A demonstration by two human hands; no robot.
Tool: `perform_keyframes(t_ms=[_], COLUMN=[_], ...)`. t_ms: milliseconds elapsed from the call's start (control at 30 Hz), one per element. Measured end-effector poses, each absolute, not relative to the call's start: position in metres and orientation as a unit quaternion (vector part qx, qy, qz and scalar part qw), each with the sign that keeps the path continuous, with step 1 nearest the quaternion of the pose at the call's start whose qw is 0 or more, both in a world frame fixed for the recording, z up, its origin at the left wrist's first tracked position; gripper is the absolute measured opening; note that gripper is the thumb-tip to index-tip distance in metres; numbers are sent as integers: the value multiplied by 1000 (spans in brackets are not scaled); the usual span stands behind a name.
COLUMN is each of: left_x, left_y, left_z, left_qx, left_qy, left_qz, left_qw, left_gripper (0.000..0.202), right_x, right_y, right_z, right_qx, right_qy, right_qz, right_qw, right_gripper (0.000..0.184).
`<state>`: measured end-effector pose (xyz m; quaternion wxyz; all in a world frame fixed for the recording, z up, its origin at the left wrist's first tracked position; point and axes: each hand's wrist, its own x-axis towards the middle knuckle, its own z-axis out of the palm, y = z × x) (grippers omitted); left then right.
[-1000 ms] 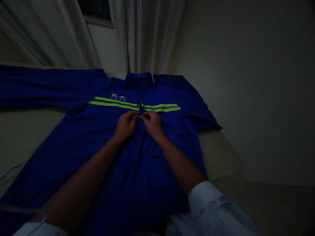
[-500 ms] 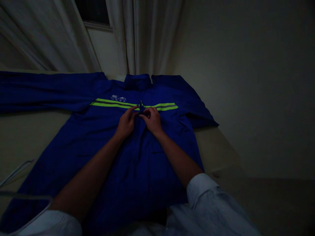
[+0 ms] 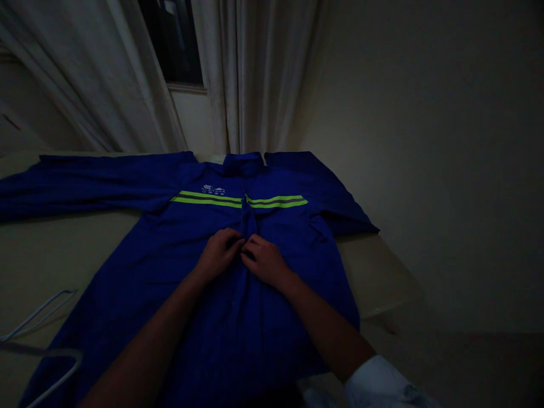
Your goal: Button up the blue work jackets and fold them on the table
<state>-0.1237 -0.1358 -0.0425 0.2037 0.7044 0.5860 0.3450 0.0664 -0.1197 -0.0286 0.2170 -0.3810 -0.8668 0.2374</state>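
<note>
A blue work jacket [image 3: 178,272] lies spread on its back, collar away from me, with yellow-green reflective bands across the chest and a white logo on its left side in view. Both hands meet at the front placket, below the bands. My left hand [image 3: 220,252] pinches the placket edge between thumb and fingers. Close against it, my right hand [image 3: 266,259] has its fingertips closed on the same fold of cloth. Any button between the fingertips is hidden by the fingers and the dim light.
The jacket rests on a pale table [image 3: 106,238]. White hangers [image 3: 63,354] lie at the lower left. Behind the table hang light curtains [image 3: 259,85] beside a dark window [image 3: 176,45]. A plain wall [image 3: 425,141] stands to the right.
Both hands have moved down the placket, from the reflective band to a spot below it. The camera view has tilted up slightly, so the jacket sits lower in the picture.
</note>
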Motion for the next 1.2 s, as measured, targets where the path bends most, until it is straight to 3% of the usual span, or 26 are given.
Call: perform_keyframes(t_ms=[167, 567, 733, 967, 1067, 1200], left_x=[-119, -108, -109, -110, -120, -135], left_y=[-137, -143, -137, -134, -139, -154], left_z=[-41, -27, -28, -18, -7, 2], left_qx=[676, 617, 557, 511, 495, 557], left_qy=[575, 624, 602, 582, 575, 562], left_qz=[390, 418, 479, 480, 437, 207], left_qw=[246, 236, 313, 413, 482, 576], left_gripper=[24, 28, 35, 57, 66, 69], right_x=[66, 57, 60, 72, 78, 80], right_y=[-114, -115, -110, -99, -120, -184], right_z=[-30, -31, -30, -23, -9, -3], right_qx=[-377, -463, -447, -441, -437, -368], right_qy=[-823, -788, -759, -742, -768, -853], right_qz=[314, 270, 320, 385, 347, 293], right_qw=[285, 304, 348, 326, 313, 225], right_gripper=[6, 10, 13, 25, 24, 29])
